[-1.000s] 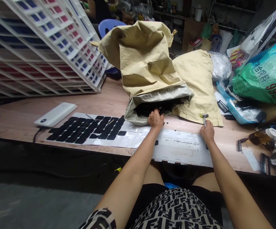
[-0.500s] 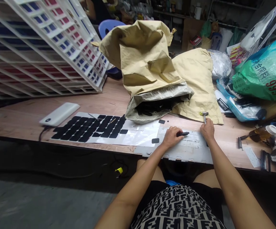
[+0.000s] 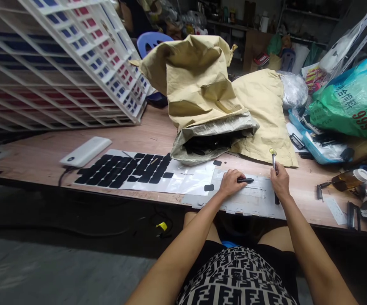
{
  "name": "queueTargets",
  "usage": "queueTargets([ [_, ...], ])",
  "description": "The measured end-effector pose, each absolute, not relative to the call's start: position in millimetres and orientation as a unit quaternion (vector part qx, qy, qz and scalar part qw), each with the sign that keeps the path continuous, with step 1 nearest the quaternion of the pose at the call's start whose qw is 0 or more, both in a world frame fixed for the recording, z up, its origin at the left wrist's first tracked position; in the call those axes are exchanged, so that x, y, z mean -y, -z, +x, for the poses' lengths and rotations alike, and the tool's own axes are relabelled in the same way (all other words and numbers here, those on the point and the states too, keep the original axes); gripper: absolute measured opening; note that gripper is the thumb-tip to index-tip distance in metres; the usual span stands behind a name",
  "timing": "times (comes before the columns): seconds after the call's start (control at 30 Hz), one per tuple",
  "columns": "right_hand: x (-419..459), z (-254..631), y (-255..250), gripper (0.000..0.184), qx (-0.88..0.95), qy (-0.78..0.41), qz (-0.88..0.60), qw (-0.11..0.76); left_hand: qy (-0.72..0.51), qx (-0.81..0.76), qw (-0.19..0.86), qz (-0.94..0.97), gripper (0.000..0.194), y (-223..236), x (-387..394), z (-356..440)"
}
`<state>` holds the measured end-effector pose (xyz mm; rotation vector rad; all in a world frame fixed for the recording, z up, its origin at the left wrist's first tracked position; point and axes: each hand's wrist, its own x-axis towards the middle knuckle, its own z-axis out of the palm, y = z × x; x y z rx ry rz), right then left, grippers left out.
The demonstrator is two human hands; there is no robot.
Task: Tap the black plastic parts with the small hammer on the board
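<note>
My left hand [image 3: 232, 182] rests on a clear plastic sheet [image 3: 256, 204] at the table's front edge. Its fingers pinch a small, long black part [image 3: 245, 180] that points to the right. To the right of it, my right hand [image 3: 280, 182] is wrapped round the shaft of a small hammer [image 3: 274, 159]. The hammer's yellowish head points away from me, and its black handle end shows below the hand. Left of my hands, rows of black rounded pieces [image 3: 116, 170] lie on a white sheet [image 3: 188, 180].
An open tan sack [image 3: 202, 91] with dark contents stands behind my hands, beside a second sack [image 3: 262, 114]. A white power bank [image 3: 86, 151] and a tilted white crate [image 3: 107, 80] are at left. At right are a blue basket [image 3: 321, 154], a green bag [image 3: 351, 97] and a brown bottle [image 3: 348, 180].
The hammer has turned in my right hand, so its head faces differently and its black handle shows more below the hand. My left hand still holds the black part. The view has shifted slightly.
</note>
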<state>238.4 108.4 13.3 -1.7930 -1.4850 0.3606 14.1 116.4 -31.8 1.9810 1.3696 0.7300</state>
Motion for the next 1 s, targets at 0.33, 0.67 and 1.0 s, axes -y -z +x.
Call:
queueTargets([
  [0.33,-21,196,-18,0.042,0.662,-0.279,-0.603,0.347,-0.288,-0.532,0.328,0.726,0.017,32,-117,16],
  [0.67,-26,194,-14,0.042,0.656,-0.264,-0.61,0.359,-0.279,-0.536,0.314,0.733,0.017,30,-117,17],
  [1.0,-35,209,-13,0.045,0.633,-0.261,-0.644,0.343,-0.282,-0.537,0.317,0.729,0.017,32,-118,17],
])
